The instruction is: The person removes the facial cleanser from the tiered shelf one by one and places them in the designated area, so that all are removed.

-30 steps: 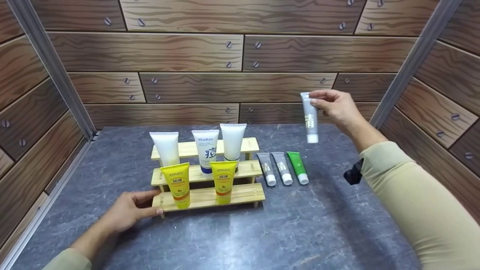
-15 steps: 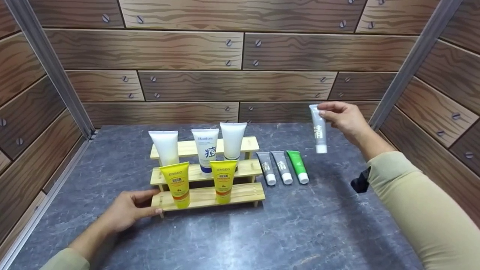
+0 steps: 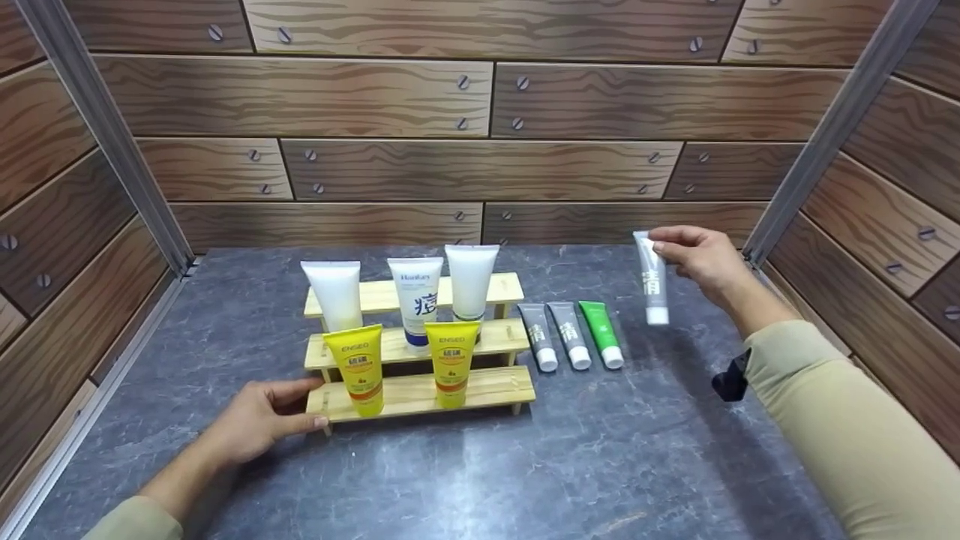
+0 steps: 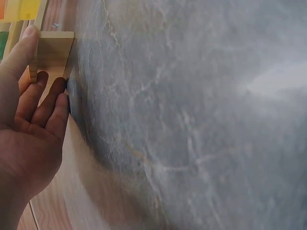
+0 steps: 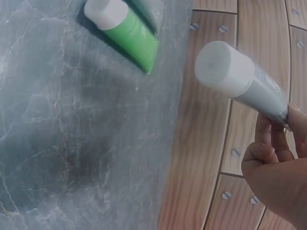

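Silver-grey squeeze tube with white cap (image 3: 653, 279) hangs cap-down in air, to right of three-tier pale wooden stand (image 3: 495, 384). Right hand (image 3: 709, 264) pinches tube's flat end between thumb and fingertips. Left hand (image 3: 255, 424) grips left end of stand's bottom shelf, thumb at front, other fingers behind, parted by shelf's width. Two similar grey tubes (image 3: 568, 330) and white-capped green tube (image 3: 599, 327) lie just right of stand.

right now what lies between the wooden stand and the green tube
Two grey tubes lie there side by side on the tabletop, as the head view shows.
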Tool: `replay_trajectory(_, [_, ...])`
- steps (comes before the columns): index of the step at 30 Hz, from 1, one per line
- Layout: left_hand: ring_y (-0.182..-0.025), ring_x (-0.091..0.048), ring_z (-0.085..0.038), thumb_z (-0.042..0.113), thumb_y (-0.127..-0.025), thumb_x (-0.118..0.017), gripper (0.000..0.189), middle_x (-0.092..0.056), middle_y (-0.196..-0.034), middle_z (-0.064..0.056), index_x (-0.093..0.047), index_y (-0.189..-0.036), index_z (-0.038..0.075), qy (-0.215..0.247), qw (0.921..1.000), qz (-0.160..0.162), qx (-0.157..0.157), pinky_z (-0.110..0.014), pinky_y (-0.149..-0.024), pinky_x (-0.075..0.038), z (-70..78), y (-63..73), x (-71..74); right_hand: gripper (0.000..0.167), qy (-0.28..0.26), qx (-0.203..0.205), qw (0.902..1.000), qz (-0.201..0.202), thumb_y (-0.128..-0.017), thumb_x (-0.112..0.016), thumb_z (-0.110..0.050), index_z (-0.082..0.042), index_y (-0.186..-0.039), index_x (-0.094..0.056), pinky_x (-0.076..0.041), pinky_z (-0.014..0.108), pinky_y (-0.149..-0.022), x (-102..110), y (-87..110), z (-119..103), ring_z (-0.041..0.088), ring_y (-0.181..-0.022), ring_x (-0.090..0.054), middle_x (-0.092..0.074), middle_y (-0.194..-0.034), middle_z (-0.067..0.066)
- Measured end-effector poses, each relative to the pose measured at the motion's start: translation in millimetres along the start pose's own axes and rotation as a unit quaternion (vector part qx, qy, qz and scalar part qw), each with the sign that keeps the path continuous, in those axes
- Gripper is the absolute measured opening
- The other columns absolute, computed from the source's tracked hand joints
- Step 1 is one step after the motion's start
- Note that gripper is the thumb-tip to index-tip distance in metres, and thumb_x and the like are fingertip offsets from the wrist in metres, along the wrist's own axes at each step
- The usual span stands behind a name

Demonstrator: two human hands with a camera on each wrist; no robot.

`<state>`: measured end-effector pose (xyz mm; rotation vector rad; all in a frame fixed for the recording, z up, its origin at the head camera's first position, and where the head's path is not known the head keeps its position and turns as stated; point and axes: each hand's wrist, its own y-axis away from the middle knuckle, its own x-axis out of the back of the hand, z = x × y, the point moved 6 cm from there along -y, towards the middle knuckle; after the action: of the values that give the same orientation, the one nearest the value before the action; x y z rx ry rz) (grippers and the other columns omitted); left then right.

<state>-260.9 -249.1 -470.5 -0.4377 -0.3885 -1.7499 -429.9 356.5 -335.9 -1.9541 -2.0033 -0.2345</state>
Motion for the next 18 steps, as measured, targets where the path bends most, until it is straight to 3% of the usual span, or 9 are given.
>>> replay_trajectory(5, [-0.131, -0.062, -0.036, 0.024, -0.086, -0.091, 0.067, -0.066, -0.14, -0.021, -0.064, -0.141, -0.003, 0.0, 1.0, 0.002, -0.004, -0.055, -0.114, -0.045, 0.6, -0.5, 0.2, 0.02, -0.017, 0.0, 0.9998, -0.005, -0.104, -0.069, -0.011, -0.008, -0.123, -0.077, -0.052, 0.018, -0.065, 0.9, 3.4, 8.2, 0.002, -0.081, -0.068, -0.074, -0.09, -0.014])
replay_trajectory(9, [-0.132, -0.061, -0.037, 0.024, -0.086, -0.091, 0.067, -0.066, -0.141, -0.02, -0.064, -0.141, -0.003, 0.0, 1.0, 0.004, 0.0, -0.055, -0.115, -0.044, -0.2, -0.5, 0.2, 0.017, -0.022, -0.004, 0.9997, -0.011, -0.104, -0.07, -0.01, -0.014, -0.117, -0.079, -0.053, 0.018, -0.065, 0.4, 5.0, 15.5, 0.002, -0.083, -0.069, -0.075, -0.091, -0.014])
replay_trajectory(18, [-0.134, -0.059, -0.04, 0.024, -0.085, -0.091, 0.067, -0.065, -0.142, -0.02, -0.065, -0.141, -0.001, 0.002, 1.0, 0.005, 0.006, -0.058, -0.116, -0.042, -1.8, 0.0, 0.2, 0.044, 0.025, -0.039, 0.9986, -0.027, -0.107, -0.066, -0.017, 0.007, -0.144, -0.058, -0.052, 0.021, -0.071, -1.1, 3.5, 34.8, 0.001, -0.089, -0.068, -0.072, -0.097, -0.017])
